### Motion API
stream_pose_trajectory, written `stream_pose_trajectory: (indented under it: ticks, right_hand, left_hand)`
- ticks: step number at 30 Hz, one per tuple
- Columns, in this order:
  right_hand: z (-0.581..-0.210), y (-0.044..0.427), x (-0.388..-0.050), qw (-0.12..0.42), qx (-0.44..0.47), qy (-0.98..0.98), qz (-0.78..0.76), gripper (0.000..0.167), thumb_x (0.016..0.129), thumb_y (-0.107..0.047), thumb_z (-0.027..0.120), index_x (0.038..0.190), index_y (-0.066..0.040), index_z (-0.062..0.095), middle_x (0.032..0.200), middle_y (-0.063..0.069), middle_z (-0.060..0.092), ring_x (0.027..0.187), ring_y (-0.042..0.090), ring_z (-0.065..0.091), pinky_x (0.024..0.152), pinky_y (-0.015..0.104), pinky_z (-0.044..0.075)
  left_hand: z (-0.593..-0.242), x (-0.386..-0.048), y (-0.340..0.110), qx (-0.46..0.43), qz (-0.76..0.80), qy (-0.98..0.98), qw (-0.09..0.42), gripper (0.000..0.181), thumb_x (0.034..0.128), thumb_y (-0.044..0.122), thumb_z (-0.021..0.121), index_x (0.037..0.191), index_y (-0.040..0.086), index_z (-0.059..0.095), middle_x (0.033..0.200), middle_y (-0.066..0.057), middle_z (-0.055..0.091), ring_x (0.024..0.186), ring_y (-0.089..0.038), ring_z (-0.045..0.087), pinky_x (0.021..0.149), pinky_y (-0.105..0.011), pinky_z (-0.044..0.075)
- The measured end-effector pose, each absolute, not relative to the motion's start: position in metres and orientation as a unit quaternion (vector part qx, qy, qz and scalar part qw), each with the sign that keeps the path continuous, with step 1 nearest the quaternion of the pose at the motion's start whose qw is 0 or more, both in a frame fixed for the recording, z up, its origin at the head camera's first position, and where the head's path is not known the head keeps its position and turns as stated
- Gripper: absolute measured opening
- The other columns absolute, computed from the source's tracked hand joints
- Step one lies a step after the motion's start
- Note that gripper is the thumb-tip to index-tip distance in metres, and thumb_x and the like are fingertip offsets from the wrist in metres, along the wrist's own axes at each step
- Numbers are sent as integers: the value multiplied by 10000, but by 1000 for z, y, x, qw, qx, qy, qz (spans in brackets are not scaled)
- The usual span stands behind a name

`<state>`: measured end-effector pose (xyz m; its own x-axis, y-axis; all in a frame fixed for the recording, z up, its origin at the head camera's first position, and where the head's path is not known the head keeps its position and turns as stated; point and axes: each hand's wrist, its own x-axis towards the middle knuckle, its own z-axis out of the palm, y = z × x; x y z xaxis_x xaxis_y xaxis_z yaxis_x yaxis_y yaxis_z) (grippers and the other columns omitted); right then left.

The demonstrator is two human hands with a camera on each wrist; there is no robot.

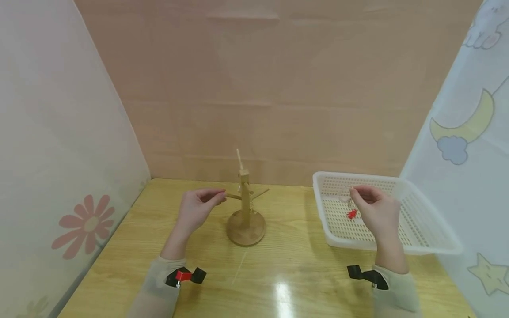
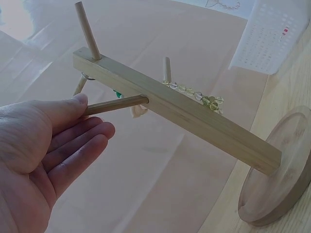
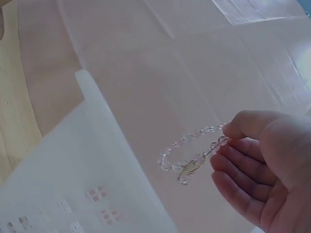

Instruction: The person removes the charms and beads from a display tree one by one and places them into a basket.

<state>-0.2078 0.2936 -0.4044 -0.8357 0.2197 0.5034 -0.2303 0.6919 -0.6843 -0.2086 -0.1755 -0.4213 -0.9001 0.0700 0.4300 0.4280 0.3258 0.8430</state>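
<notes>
Inspecting remotely, I find right hand (image 1: 375, 207) pinching beaded bracelet (image 3: 190, 167), left hand (image 1: 195, 208) pinching peg (image 2: 116, 105); a loosened hold could drop the bracelet.

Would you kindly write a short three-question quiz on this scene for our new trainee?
1. Which hand holds the string of clear beads?
2. True or false: the brown wooden stand with the round base is outside the white perforated plastic basket.
3. What does the left hand pinch?
A) the basket's rim
B) the slim brown wooden peg
C) the small red ornament

Key:
1. The right hand.
2. True.
3. B.
</notes>
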Motion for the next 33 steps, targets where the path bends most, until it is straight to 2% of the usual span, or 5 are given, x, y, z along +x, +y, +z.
stream_pose_trajectory:
  ticks: [11,18,26,33]
  right_hand:
    - [-409,314,-210,216,4,-909,355,353,1034,-392,734,1140,-63,801,1063,136,795,824,-107,597,713,107,479]
    - [-414,325,-211,163,30,-923,348,296,1025,-340,760,1125,-65,804,1021,114,800,834,53,680,656,214,542]
    - [-418,326,-213,106,43,-934,338,288,1044,-361,735,1143,-98,798,1064,82,795,970,245,710,749,323,553]
    - [-419,325,-216,60,57,-938,338,300,1063,-335,713,1148,-56,782,997,81,798,963,237,710,792,379,552]
  left_hand:
    - [-422,-209,-177,-156,-566,-794,162,193,1002,179,798,1105,20,833,958,-71,819,859,-158,789,780,-228,619]
    - [-423,-210,-178,-156,-571,-790,158,185,998,180,802,1104,32,837,961,-72,819,865,-161,790,794,-233,622]
    - [-423,-209,-180,-149,-565,-795,162,220,995,191,808,1115,8,829,956,-67,819,845,-149,785,788,-229,620]
    - [-422,-208,-181,-147,-561,-797,167,202,991,193,812,1101,25,838,946,-64,819,831,-151,783,772,-224,618]
